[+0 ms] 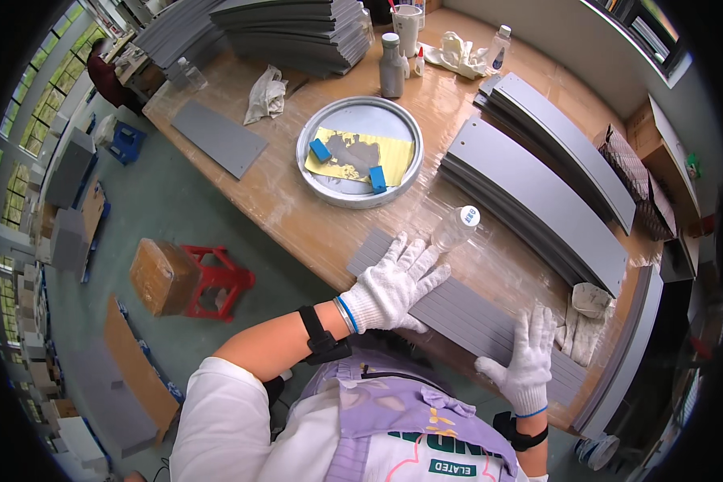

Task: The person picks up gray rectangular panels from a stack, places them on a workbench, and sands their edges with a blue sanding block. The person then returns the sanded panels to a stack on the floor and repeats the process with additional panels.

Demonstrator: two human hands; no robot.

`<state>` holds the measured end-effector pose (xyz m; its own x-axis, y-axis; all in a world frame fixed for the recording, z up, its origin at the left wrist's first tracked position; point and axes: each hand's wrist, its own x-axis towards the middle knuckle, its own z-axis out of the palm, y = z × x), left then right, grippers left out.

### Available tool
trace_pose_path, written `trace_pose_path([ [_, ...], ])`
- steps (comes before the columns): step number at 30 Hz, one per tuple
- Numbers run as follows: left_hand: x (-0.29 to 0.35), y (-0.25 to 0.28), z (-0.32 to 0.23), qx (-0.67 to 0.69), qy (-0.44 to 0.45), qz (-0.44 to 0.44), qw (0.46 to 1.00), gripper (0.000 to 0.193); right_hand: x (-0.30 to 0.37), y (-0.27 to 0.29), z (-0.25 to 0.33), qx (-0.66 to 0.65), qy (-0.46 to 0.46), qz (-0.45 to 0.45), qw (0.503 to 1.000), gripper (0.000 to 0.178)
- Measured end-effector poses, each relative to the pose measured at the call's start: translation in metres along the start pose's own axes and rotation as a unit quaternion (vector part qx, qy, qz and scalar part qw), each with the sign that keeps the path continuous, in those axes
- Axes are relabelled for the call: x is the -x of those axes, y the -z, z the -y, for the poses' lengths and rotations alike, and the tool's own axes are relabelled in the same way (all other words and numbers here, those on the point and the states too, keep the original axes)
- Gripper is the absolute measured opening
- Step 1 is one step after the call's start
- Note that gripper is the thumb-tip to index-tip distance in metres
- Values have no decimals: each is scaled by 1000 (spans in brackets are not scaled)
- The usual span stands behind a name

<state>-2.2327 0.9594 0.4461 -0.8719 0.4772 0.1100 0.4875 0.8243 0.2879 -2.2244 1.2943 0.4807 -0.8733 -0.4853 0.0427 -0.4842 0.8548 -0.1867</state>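
Observation:
A grey grooved panel (470, 309) lies along the table's near edge. My left hand (390, 285), in a white knitted glove with a blue cuff edge, rests on its left part with the fingers spread. Toward the panel's right end, my right hand (524, 360), gloved the same way, lies on it with the thumb held apart from the fingers. Neither hand grips anything. Just beyond my left fingertips stands a clear bottle (455, 228) with a white cap. A crumpled white glove or cloth (585, 321) sits beside my right hand.
A round grey lid (301, 165) holds a smeared yellow sheet (398, 153) and two blue blocks. Stacked grey panels stand at the right (538, 189) and far left (289, 32). One flat grey panel (217, 138) lies at the left. A red stool (221, 281) stands on the floor.

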Motion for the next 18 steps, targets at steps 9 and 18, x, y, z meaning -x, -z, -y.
trace_pose_path([
  [9,1,35,125,74,113,-191,972,40,-47,-23,57,14,7,51,999,104],
  [18,-57,-6,209,-265,21,-6,964,33,-51,-27,59,23,4,46,999,106],
])
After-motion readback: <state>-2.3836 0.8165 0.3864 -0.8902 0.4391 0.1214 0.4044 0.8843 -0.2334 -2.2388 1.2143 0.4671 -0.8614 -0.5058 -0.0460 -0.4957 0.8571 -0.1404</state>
